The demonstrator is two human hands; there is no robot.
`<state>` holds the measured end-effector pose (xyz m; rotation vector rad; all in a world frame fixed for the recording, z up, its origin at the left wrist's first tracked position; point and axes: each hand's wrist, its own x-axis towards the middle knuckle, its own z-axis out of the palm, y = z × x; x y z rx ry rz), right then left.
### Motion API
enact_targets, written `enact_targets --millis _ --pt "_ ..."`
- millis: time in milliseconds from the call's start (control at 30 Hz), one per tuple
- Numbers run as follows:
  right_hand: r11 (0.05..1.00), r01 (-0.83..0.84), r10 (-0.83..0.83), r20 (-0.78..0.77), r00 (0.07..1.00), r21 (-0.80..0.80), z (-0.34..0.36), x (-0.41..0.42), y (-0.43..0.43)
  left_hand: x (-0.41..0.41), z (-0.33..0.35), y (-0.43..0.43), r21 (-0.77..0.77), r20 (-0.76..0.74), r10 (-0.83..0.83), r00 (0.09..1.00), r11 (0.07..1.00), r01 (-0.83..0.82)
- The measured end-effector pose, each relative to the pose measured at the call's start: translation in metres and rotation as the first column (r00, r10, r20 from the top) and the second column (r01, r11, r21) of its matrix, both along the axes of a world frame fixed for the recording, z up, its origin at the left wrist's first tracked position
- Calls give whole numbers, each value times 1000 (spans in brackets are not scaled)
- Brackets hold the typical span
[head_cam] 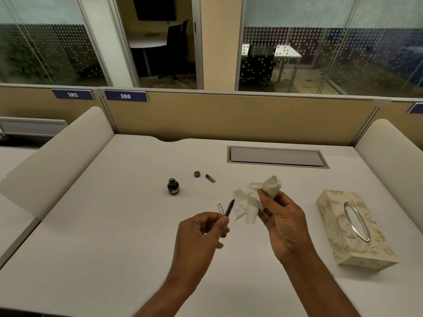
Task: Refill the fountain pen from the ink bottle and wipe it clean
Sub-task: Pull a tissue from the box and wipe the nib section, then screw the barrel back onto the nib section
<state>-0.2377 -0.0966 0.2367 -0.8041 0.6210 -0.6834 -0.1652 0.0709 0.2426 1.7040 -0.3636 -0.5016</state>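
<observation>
Hands [201, 234] pinch slim dark pen [229, 208] — crumpled white tissue [254, 197] beside.

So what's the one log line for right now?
left hand: holds pen section | right hand: holds tissue | ink bottle: open | wipe: about to start

An open-plan office: a white desk [114, 225] walled by tan partitions [229, 117], numbered tags 385 [72, 94] and 386 [125, 96], far glass-walled rooms [320, 53] with black chairs [176, 44], perhaps meeting rooms.
</observation>
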Motion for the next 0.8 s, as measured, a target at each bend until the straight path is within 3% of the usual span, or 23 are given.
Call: enact_targets --millis 133,267,500,667,800 --pt "998 -26 22 49 999 64 -3 2 14 4 0 0 -178 -298 -11 954 983 -44" --pt "999 -22 21 34 999 49 -6 6 33 8 2 -3 -381 -543 -28 839 899 -216" --pt "975 -7 -12 -83 997 -223 -13 16 70 18 6 -8 -503 -809 -226 543 743 -441" --pt "828 -50 -80 -206 975 -558 -15 19 82 21 4 -6 -555 -788 -279 549 708 -437" --pt "601 -151 -204 -333 921 -785 -22 21 87 22 0 -8 -532 -792 -238 562 721 -445"
